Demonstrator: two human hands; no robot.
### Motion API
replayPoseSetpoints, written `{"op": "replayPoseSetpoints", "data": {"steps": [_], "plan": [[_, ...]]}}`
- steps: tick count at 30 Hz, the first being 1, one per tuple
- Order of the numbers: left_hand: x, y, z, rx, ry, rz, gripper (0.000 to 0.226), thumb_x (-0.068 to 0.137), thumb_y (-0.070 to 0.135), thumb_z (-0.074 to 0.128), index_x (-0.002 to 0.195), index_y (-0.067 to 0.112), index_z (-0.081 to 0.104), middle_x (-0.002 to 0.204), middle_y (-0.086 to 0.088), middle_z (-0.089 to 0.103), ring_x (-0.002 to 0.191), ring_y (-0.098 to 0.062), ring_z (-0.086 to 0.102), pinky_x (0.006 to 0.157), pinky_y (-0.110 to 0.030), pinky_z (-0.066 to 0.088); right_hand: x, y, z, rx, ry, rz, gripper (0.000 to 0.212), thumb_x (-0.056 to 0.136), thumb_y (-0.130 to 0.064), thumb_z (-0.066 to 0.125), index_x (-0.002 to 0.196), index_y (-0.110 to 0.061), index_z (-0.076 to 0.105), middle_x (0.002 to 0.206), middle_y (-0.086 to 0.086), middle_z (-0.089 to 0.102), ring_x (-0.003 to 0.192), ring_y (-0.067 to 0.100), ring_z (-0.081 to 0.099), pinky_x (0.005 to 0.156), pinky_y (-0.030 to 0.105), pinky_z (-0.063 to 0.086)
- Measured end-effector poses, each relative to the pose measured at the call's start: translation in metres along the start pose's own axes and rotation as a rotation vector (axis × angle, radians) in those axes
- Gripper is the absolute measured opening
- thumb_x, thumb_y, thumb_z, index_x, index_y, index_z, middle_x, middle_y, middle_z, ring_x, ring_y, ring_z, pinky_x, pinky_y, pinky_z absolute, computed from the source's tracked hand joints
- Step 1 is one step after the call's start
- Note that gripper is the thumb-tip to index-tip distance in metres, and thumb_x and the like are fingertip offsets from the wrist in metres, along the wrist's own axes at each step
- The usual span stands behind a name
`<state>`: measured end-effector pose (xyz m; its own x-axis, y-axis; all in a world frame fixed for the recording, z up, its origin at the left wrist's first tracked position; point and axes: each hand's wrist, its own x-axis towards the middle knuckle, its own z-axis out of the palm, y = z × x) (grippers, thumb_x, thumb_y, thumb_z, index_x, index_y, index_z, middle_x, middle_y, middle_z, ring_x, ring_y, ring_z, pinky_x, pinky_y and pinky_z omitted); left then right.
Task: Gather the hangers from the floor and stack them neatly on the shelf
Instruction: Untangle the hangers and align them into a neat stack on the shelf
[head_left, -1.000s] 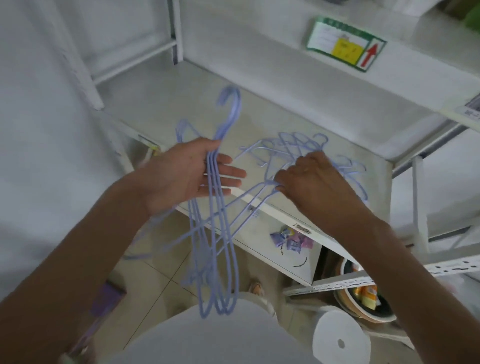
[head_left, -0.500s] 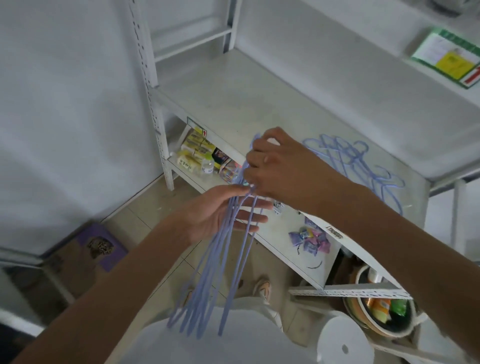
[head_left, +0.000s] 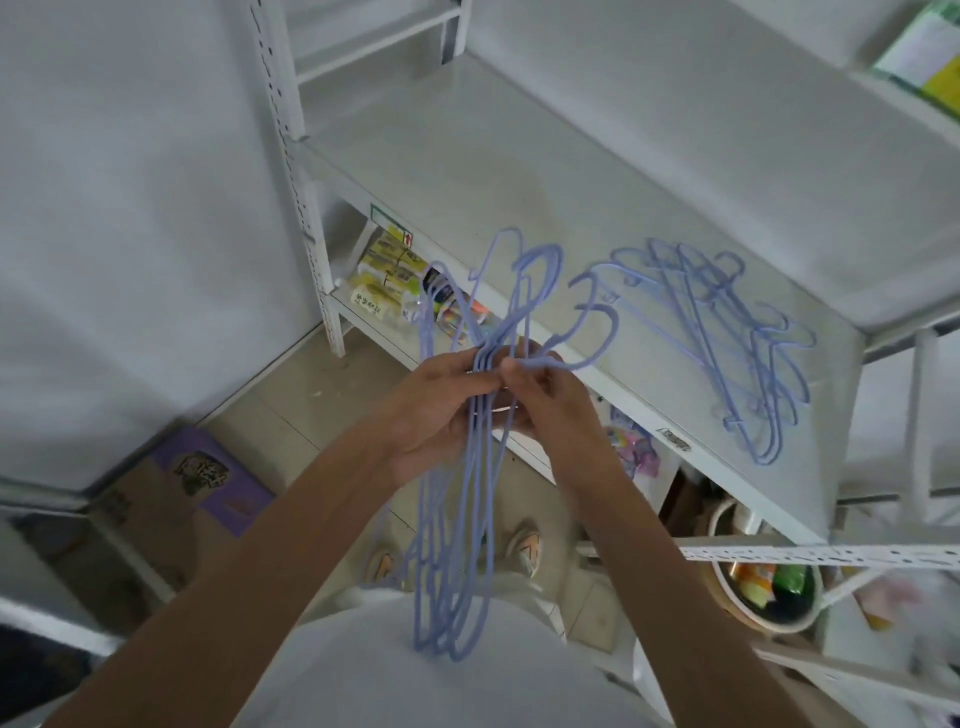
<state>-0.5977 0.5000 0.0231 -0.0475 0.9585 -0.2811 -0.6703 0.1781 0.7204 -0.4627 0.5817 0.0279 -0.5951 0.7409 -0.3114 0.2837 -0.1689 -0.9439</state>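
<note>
Both hands, the left hand (head_left: 436, 410) and the right hand (head_left: 545, 400), have their fingers clamped on a bunch of blue hangers (head_left: 457, 519) near the shelf (head_left: 467, 156), where a hanger pile (head_left: 727, 338) lies far right.

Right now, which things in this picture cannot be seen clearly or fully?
- Head view: how many hangers the left hand and right hand hold; the wires overlap.
- Sign: cut off by the right edge.
- Packets on the lower shelf: labels too small.
- Bowl contents: a white rail crosses them.
</note>
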Motion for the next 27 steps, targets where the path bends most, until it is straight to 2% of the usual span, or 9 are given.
{"op": "replayPoseSetpoints", "data": {"steps": [3, 8, 12, 14, 16, 18, 22, 25, 27], "plan": [[-0.003, -0.001, -0.003, 0.198, 0.115, 0.007, 0.03, 0.105, 0.011, 0.055, 0.13, 0.002, 0.068, 0.121, -0.018, 0.075, 0.112, -0.03, 0.073, 0.097, -0.042, 0.059, 0.002, 0.006, 0.004, 0.089, -0.046, -0.01, 0.03, 0.101, -0.034, 0.065, 0.116, -0.01, 0.075, 0.106, 0.014, 0.08, 0.097, 0.031, 0.078, 0.084, 0.036, 0.064], [-0.003, 0.002, -0.006, 0.48, 0.223, 0.008, 0.021, 0.101, 0.018, 0.063, 0.115, 0.011, 0.078, 0.101, -0.014, 0.081, 0.096, -0.027, 0.079, 0.085, -0.032, 0.062, 0.006, 0.008, 0.002, 0.102, -0.047, 0.038, 0.036, 0.103, -0.031, 0.061, 0.111, -0.001, 0.077, 0.106, 0.022, 0.078, 0.098, 0.036, 0.077, 0.097, 0.051, 0.059], [0.002, 0.012, -0.011, 0.404, 0.228, -0.038, 0.022, 0.103, 0.009, 0.057, 0.118, 0.006, 0.073, 0.107, -0.011, 0.081, 0.098, -0.025, 0.079, 0.085, -0.038, 0.064, 0.015, 0.0, -0.003, 0.426, 0.054, 0.129, 0.031, 0.102, -0.027, 0.063, 0.083, -0.013, 0.083, 0.097, 0.015, 0.08, 0.088, 0.029, 0.079, 0.077, 0.04, 0.065], [0.004, 0.02, -0.019, 0.42, 0.174, -0.096, 0.024, 0.105, 0.01, 0.054, 0.121, 0.005, 0.071, 0.112, -0.011, 0.08, 0.102, -0.027, 0.077, 0.087, -0.04, 0.064, 0.019, -0.002, -0.012, 0.507, 0.071, 0.167, 0.031, 0.1, -0.027, 0.065, 0.078, -0.011, 0.08, 0.094, 0.014, 0.08, 0.089, 0.029, 0.08, 0.073, 0.037, 0.064], [0.006, 0.027, -0.027, 0.421, 0.142, -0.123, 0.024, 0.105, 0.01, 0.054, 0.121, 0.003, 0.07, 0.112, -0.013, 0.079, 0.103, -0.029, 0.077, 0.085, -0.038, 0.064, 0.023, -0.006, -0.024, 0.49, 0.026, 0.149, 0.032, 0.103, -0.025, 0.061, 0.081, -0.012, 0.08, 0.095, 0.013, 0.08, 0.094, 0.03, 0.079, 0.076, 0.037, 0.064], [0.009, 0.028, -0.03, 0.391, 0.117, -0.136, 0.024, 0.105, 0.01, 0.053, 0.119, 0.001, 0.07, 0.112, -0.015, 0.079, 0.103, -0.031, 0.077, 0.081, -0.035, 0.064, 0.027, -0.013, -0.036, 0.508, -0.03, 0.124, 0.032, 0.108, -0.023, 0.052, 0.09, -0.012, 0.077, 0.094, 0.008, 0.08, 0.089, 0.024, 0.078, 0.076, 0.035, 0.063], [0.023, 0.012, -0.023, 0.363, 0.097, -0.168, 0.024, 0.106, 0.01, 0.053, 0.12, -0.001, 0.069, 0.113, -0.017, 0.078, 0.104, -0.032, 0.077, 0.081, -0.033, 0.064, 0.031, -0.03, -0.047, 0.722, -0.094, 0.129, 0.025, 0.111, -0.026, 0.044, 0.097, -0.014, 0.062, 0.073, -0.004, 0.057, 0.056, 0.01, 0.053, 0.056, 0.023, 0.051], [0.031, 0.003, -0.02, 0.314, 0.122, -0.178, 0.024, 0.106, 0.009, 0.051, 0.119, -0.003, 0.068, 0.112, -0.018, 0.078, 0.101, -0.032, 0.077, 0.076, -0.03, 0.063, 0.031, -0.035, -0.051, 0.767, -0.111, 0.104, 0.029, 0.113, -0.027, 0.039, 0.095, -0.014, 0.057, 0.067, -0.006, 0.041, 0.047, 0.006, 0.038, 0.046, 0.019, 0.038], [0.032, 0.003, -0.021, 0.278, 0.133, -0.181, 0.024, 0.106, 0.008, 0.049, 0.118, -0.002, 0.068, 0.112, -0.019, 0.078, 0.1, -0.032, 0.077, 0.074, -0.029, 0.063, 0.03, -0.034, -0.057, 0.734, -0.104, 0.107, 0.028, 0.112, -0.025, 0.039, 0.096, -0.012, 0.059, 0.07, -0.004, 0.045, 0.046, 0.006, 0.038, 0.043, 0.018, 0.036]]}}
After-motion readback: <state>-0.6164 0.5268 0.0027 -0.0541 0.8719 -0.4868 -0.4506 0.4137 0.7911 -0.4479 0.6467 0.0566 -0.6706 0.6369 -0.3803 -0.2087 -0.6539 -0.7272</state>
